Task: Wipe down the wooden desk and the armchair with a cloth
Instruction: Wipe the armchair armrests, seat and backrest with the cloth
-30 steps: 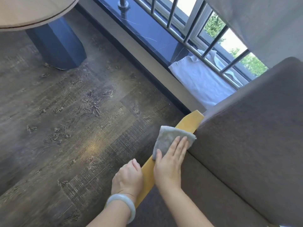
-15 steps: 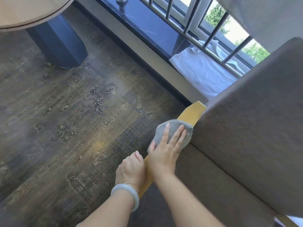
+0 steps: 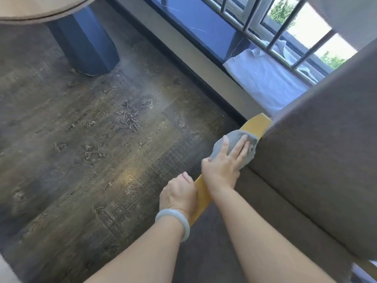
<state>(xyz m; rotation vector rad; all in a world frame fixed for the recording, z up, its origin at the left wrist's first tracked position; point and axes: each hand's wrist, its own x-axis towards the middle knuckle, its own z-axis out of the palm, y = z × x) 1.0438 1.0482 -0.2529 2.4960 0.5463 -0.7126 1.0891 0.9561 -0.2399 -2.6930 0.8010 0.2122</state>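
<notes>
Above a dark wood-grain floor (image 3: pixel 102 139), beside a barred window (image 3: pixel 285 27) with a white towel (image 3: pixel 263 78) lying on the sill (image 3: pixel 200 23). Presses the grey cloth (image 3: pixel 233 139) onto the yellow wooden armrest (image 3: pixel 256 124) of the brown armchair (image 3: pixel 318 152) with the right hand (image 3: pixel 222 168), fingers straight and spread, not clenched. Sits near the armrest's far end, touching the upholstered back. Looks bunched into a rounded wad now, no longer the flatter square of a second ago. Keeps the left hand (image 3: pixel 179 193), pale bangle (image 3: pixel 173 219) at the wrist, against the armrest's outer edge as before; fingers hidden, so cannot tell whether gripping or merely resting.
</notes>
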